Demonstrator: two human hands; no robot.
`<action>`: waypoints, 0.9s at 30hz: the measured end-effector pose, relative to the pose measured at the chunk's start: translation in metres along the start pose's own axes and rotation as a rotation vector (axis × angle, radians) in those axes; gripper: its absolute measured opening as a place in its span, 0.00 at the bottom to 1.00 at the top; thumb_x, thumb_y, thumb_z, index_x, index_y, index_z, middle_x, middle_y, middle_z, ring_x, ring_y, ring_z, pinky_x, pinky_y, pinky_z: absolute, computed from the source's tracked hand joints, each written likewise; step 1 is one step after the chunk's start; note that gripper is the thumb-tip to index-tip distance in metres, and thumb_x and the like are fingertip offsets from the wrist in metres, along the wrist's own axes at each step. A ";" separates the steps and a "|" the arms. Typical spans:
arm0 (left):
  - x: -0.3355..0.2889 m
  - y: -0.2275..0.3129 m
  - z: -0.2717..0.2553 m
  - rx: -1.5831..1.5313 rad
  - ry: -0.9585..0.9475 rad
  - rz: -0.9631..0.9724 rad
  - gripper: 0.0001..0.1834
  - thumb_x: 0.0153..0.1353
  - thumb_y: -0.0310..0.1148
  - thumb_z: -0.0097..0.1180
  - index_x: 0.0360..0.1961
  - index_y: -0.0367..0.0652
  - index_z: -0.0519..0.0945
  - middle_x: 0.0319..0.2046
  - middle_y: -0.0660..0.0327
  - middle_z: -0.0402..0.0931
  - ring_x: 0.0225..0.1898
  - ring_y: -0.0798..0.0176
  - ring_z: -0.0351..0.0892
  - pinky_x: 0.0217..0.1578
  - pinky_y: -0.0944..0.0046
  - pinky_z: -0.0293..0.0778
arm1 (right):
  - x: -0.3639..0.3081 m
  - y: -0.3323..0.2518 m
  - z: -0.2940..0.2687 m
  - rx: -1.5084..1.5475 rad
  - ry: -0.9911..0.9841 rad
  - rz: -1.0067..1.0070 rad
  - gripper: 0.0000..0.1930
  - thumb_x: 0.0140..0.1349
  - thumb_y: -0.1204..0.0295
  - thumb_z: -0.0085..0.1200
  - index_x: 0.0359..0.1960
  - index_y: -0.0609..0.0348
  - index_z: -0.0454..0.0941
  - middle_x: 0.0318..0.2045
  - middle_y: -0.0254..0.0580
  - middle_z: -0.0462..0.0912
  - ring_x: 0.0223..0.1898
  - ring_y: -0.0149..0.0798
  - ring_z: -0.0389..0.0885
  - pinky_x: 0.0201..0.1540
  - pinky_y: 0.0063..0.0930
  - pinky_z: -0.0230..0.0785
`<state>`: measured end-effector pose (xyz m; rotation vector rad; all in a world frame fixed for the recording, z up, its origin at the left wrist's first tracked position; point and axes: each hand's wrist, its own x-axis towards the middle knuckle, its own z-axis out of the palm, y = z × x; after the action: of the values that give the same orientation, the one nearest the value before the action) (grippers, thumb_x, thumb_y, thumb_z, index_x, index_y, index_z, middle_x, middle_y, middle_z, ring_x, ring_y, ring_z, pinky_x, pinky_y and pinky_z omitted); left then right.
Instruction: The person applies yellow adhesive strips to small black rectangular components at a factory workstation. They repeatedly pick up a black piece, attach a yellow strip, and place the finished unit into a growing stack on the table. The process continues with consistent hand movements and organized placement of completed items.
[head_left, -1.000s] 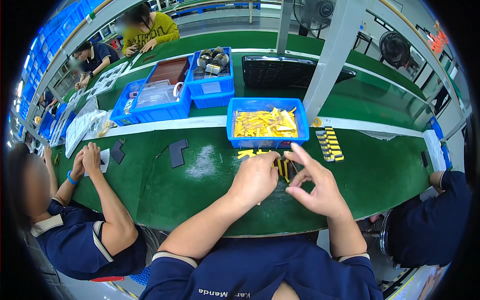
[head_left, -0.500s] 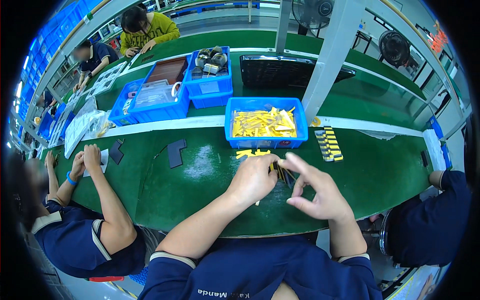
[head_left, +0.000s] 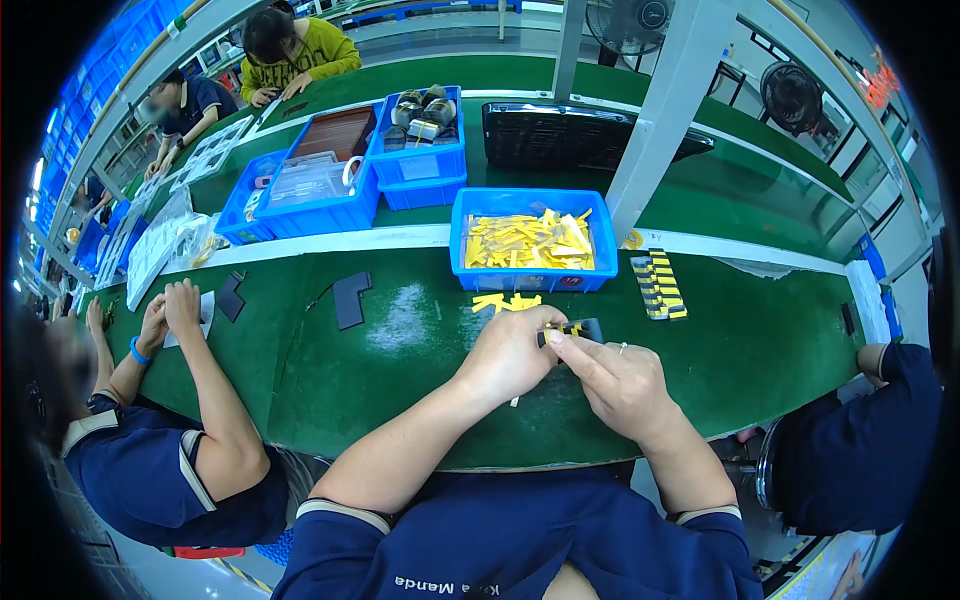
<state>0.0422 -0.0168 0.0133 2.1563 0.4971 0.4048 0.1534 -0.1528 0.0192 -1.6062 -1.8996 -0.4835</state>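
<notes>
Near the front of the green table, my left hand [head_left: 508, 356] is closed on a small dark strip-like piece with yellow bands [head_left: 584, 328]. My right hand [head_left: 622, 388] meets it there, thumb and fingers pinching the same piece from the right. Part of the piece is hidden by my fingers. Just beyond my left hand lie several loose yellow strips [head_left: 507, 302]. Farther back stands a blue bin [head_left: 534, 283] full of yellow strips [head_left: 530, 240]. To the right rests a row of black-and-yellow pieces [head_left: 660, 285] laid side by side.
Two dark L-shaped pieces [head_left: 351, 300] lie to the left, close to a co-worker's hands [head_left: 178, 310]. Blue bins [head_left: 418, 165] with rolls and clear parts stand behind. A white post [head_left: 665, 110] rises at the back, next to a black panel [head_left: 555, 137].
My right hand, spread beside the left half a second ago, has come in and closed on the dark yellow-banded piece. My left hand has stayed in about the same place.
</notes>
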 end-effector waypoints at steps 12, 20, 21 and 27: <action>0.009 -0.024 0.007 -0.429 -0.031 -0.178 0.18 0.54 0.22 0.57 0.47 0.35 0.76 0.37 0.59 0.80 0.34 0.73 0.77 0.35 0.72 0.74 | -0.003 -0.007 -0.005 0.224 0.011 0.139 0.28 0.45 0.82 0.59 0.53 0.60 0.73 0.41 0.45 0.81 0.30 0.41 0.81 0.33 0.29 0.73; 0.010 -0.024 -0.008 -0.953 -0.046 -0.227 0.20 0.54 0.19 0.58 0.50 0.36 0.71 0.37 0.58 0.79 0.36 0.69 0.79 0.39 0.71 0.75 | -0.008 0.044 -0.012 0.517 0.205 0.662 0.17 0.52 0.82 0.55 0.46 0.62 0.79 0.34 0.45 0.83 0.31 0.31 0.82 0.38 0.25 0.74; 0.010 -0.028 -0.008 -0.960 -0.046 -0.192 0.20 0.54 0.20 0.59 0.49 0.38 0.71 0.38 0.58 0.79 0.37 0.69 0.79 0.39 0.70 0.75 | -0.008 0.062 -0.008 0.456 0.247 0.733 0.14 0.52 0.82 0.56 0.42 0.62 0.80 0.33 0.45 0.83 0.30 0.33 0.81 0.36 0.24 0.73; 0.007 -0.035 -0.021 -1.029 0.059 -0.183 0.18 0.55 0.19 0.58 0.46 0.38 0.69 0.39 0.58 0.77 0.38 0.68 0.79 0.39 0.70 0.76 | -0.013 0.122 0.010 -0.266 -0.114 0.477 0.06 0.47 0.80 0.57 0.29 0.62 0.82 0.30 0.47 0.79 0.35 0.48 0.78 0.41 0.38 0.72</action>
<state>0.0319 0.0205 -0.0020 1.1025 0.3864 0.4822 0.2709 -0.1318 -0.0085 -2.2215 -1.4955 -0.4576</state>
